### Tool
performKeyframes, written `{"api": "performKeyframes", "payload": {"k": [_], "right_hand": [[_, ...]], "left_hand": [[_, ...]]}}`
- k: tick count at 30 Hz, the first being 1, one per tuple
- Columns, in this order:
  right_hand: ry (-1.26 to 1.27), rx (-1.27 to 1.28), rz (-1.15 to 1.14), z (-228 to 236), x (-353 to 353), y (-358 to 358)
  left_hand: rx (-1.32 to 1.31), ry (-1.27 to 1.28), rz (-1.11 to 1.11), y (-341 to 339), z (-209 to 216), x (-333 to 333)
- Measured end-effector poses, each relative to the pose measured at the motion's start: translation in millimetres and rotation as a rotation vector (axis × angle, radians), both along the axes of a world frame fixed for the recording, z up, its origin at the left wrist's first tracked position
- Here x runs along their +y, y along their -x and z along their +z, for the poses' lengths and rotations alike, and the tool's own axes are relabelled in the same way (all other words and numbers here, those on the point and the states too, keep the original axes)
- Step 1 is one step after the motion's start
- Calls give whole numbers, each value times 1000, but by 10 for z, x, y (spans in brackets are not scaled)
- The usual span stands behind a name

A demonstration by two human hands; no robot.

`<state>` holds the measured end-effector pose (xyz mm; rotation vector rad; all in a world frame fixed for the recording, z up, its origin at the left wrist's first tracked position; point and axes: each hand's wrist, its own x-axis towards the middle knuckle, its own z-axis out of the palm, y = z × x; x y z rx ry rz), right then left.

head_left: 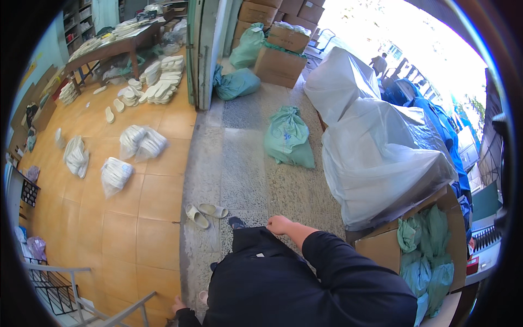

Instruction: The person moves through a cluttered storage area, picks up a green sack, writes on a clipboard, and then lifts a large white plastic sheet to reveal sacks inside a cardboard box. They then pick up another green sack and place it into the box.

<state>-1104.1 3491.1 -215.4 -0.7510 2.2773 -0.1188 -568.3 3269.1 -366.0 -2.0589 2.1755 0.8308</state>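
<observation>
My right hand (279,224) is held in front of my dark trousers with its fingers curled in. Nothing shows in it. Low at the left, only a small part of my left hand (177,305) comes out past a dark sleeve, near a grey metal railing (122,317); most of its fingers are hidden. A pair of pale slippers (197,216) lies on the stone floor just left of my dark-covered foot (236,222). Farther ahead sits a tied green sack (289,137), bulging and upright.
White plastic sheeting (381,152) covers a bulky pile on the right, beside an open carton (381,248) of green bags. Clear bags of white soles (116,175) lie on the tiled floor. Stacked cartons (280,64) and a table (109,47) stand farther back; someone (379,64) is outside.
</observation>
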Motion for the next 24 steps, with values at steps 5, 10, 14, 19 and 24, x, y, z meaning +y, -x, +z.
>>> {"api": "performKeyframes", "payload": {"k": [5,10,14,19,24], "right_hand": [[84,-26,28,66,-373,-47],[52,-48,111,84,-652,-123],[64,-44,200,-8,-735,-183],[49,-84,218,-94,-815,-209],[3,-61,244,-102,-967,-169]], "left_hand": [[80,118,161,-117,49,134],[66,8,210,-231,101,304],[9,13,327,-309,186,446],[100,47,452,-391,346,503],[-51,-46,526,-432,387,498]]}}
